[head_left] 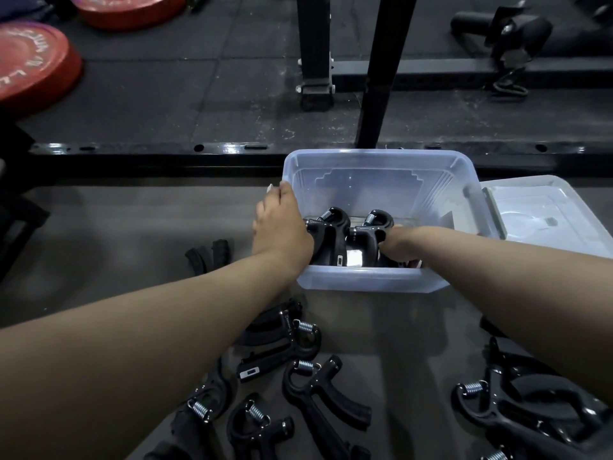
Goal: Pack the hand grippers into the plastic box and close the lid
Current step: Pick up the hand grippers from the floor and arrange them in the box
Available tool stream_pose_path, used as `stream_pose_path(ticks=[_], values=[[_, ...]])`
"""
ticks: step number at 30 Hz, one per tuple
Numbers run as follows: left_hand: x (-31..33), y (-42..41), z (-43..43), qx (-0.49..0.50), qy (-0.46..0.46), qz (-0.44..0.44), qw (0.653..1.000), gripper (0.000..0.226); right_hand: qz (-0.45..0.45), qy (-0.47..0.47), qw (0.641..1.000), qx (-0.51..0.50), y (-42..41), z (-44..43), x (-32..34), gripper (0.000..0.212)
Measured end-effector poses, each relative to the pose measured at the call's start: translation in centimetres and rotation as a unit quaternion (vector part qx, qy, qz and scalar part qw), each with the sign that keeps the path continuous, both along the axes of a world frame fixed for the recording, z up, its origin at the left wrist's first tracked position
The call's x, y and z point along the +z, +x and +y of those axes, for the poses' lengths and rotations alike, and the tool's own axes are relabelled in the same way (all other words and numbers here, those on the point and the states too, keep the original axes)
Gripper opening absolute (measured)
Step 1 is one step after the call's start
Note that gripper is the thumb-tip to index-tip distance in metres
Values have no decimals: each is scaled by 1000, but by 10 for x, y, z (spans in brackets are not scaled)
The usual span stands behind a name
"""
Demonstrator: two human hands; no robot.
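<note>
Floor matting [149, 227] of a gym runs beneath a black rack frame [381, 78], with red weight plates [30, 61] at far left. Close to the frame's base rail stands the clear plastic box [365, 278], open; its lid [547, 220] lies flat just beside the right wall. Two hand grippers [331, 234] stand side by side inside the box, springs up, while many loose grippers [318, 393] lie scattered on the matting nearer the person.

Risk, judged from here: the pair look propped rather than laid flat, so they could topple once the hands let go. A tangled heap stacked high would likely keep the lid from seating. The light box might also slide if nudged from within.

Both forearms reach forward, converging on the box. The left hand [282, 224] lies over the left wall, fingers close together and fairly straight along the rim, wrist against the nearer gripper. The right hand [398, 247] dips inside beside the second gripper; its fingers are hidden, so whether they pinch anything cannot be told.
</note>
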State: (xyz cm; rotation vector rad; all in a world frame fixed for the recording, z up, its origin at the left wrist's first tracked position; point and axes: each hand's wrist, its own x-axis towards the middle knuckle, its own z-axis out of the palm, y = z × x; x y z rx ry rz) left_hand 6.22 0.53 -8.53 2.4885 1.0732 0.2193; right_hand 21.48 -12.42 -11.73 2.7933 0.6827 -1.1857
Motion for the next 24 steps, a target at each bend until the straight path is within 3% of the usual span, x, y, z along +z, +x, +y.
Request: stream_pose_path(ticks=[4,12,20,24], values=[[2,-2,1,-9,-14,-9,1000,80,9,-46,999,10,3,-2,0,24],[0,-9,-5,-2,-3,-9,1000,78,39,-74,996,-20,7,-16,-7,34],[1,-6,-9,12,12,27,999,75,-27,45,998,38,-11,-62,39,35],[2,-10,-19,13,10,34,999,78,-52,142,987,49,-14,-85,52,26]])
